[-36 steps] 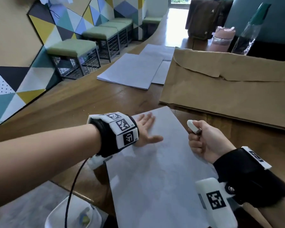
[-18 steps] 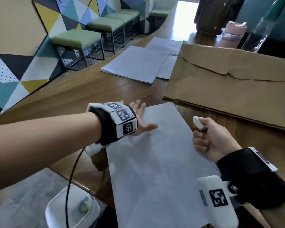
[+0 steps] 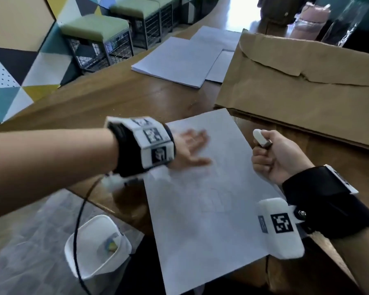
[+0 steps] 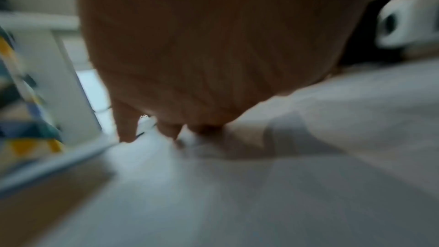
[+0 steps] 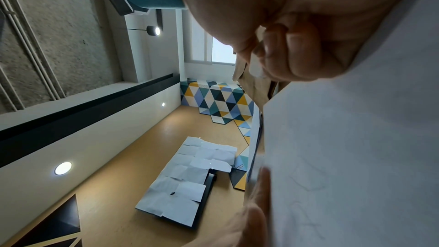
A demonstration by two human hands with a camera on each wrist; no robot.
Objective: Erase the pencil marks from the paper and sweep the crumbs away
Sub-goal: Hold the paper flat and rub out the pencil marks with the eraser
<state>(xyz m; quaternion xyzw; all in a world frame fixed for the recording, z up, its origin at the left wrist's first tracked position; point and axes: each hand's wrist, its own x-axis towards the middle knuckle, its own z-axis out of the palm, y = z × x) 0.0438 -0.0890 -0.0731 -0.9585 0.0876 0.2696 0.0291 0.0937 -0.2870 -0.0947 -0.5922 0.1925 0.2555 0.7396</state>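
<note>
A white sheet of paper [image 3: 211, 201] lies on the wooden table [image 3: 107, 103] in front of me, with faint pencil outlines near its middle [image 3: 216, 201]. My left hand [image 3: 192, 147] lies flat on the sheet's far left part, fingers straight and spread, blurred by motion. In the left wrist view the fingertips [image 4: 128, 134] touch the paper [image 4: 213, 185]. My right hand [image 3: 271, 152] hovers at the sheet's right edge, curled round a white eraser [image 3: 261, 138] whose end sticks up from the fist. The right wrist view shows the curled fingers [image 5: 292, 55] beside the paper [image 5: 356, 147].
A large brown envelope [image 3: 303, 92] lies just beyond the sheet. A stack of white sheets [image 3: 177, 60] sits farther back. A pink bottle [image 3: 307, 20] and a clear bottle [image 3: 347, 20] stand at the far right. A white bin [image 3: 96, 245] stands on the floor below the table's near left edge.
My left hand has slid right and nearer across the top of the sheet, staying flat. My right hand has kept the eraser and hardly shifted.
</note>
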